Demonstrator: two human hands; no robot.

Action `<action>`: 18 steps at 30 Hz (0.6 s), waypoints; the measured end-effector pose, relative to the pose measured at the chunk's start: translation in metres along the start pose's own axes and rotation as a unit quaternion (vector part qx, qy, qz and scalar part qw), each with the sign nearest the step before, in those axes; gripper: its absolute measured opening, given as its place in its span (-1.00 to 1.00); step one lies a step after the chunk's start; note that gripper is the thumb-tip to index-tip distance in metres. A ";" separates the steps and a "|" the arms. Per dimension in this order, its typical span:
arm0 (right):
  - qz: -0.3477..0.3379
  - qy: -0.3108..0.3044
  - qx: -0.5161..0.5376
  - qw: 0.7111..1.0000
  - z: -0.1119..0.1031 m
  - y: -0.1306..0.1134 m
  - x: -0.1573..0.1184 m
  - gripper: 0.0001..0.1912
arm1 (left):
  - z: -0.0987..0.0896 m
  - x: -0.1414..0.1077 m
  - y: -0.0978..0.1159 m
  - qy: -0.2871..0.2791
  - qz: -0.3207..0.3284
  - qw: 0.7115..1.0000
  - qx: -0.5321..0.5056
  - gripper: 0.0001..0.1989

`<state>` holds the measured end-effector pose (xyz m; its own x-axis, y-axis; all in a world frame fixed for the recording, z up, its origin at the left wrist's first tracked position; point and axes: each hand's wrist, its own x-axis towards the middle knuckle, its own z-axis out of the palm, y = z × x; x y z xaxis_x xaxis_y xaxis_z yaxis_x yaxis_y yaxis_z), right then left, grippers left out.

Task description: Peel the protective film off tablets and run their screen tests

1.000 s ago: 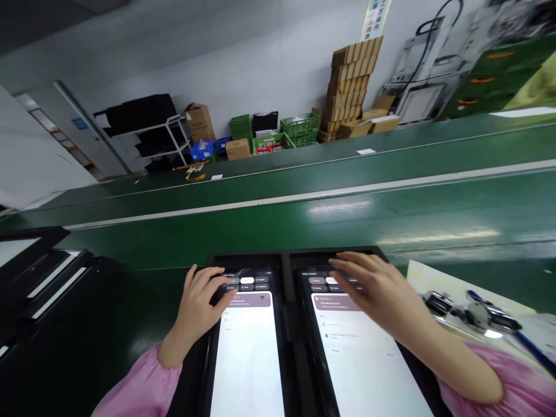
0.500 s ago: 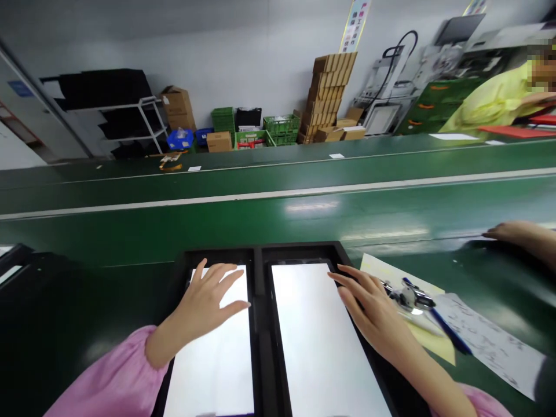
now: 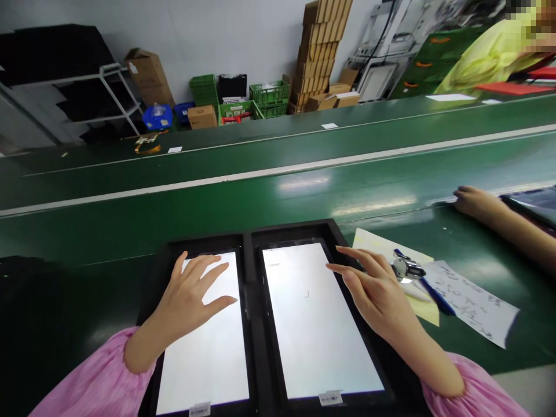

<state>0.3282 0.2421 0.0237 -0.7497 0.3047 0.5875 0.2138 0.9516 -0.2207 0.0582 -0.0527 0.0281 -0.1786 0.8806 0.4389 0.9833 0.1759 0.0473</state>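
1. Two flat tablets with black edges and bright white screens, the left tablet (image 3: 204, 362) and the right tablet (image 3: 321, 330), lie face up, side by side. The right screen shows a small word near its top and a little curved mark near its middle.
2. Each tablet has a small white printed sticker, the left sticker (image 3: 200, 410) and the right sticker (image 3: 330, 398), at its near end.
3. Both sit in a black tray with two long slots (image 3: 252, 301). The wall between the slots likely stops them from sliding or bumping, and lying face up leaves the screens easy to reach.
4. The left hand (image 3: 185, 304) is over the upper part of the left tablet, fingers spread apart, holding nothing. I cannot tell if it touches the glass.
5. The right hand (image 3: 380, 289) is at the right tablet's right edge, fingers apart and holding nothing. Coming from the side, it leaves most of that screen uncovered. Touching or not, I cannot tell.
6. Right of the tray, a shiny silver metal thing (image 3: 408, 267) and a blue pen (image 3: 436, 296) lie on yellow paper (image 3: 391, 243), maybe to hold it down. White paper with handwriting (image 3: 473, 301) is beside them.
7. All this rests on a shiny green bench (image 3: 195, 214). Another person's hand (image 3: 471, 201) is farther right.
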 end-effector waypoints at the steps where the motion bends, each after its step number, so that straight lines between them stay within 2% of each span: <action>1: -0.002 0.000 -0.001 1.000 0.000 0.000 0.000 -0.52 | 0.000 0.000 0.001 0.005 0.004 1.000 -0.006 -0.56; 9: -0.009 0.009 -0.009 1.000 0.006 0.005 -0.004 -0.54 | -0.006 0.002 0.005 0.024 0.037 0.998 -0.037 -0.70; 15: 0.016 0.028 0.028 0.999 0.004 0.005 0.004 -0.55 | -0.003 0.009 0.005 -0.042 0.022 0.998 -0.029 -0.61; 16: 0.024 0.035 0.040 0.998 0.001 0.004 0.004 -0.56 | -0.007 0.008 0.004 -0.032 0.015 0.999 -0.033 -0.60; 18: 0.038 0.047 0.067 0.996 -0.008 0.004 -0.007 -0.62 | -0.023 -0.007 0.003 0.023 -0.018 0.998 -0.047 -0.63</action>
<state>0.3395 0.2441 0.0245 -0.6710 0.3837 0.6345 0.1771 0.9139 -0.3654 0.0634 -0.0687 0.0461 -0.2147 0.8525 0.4766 0.9755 0.1630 0.1479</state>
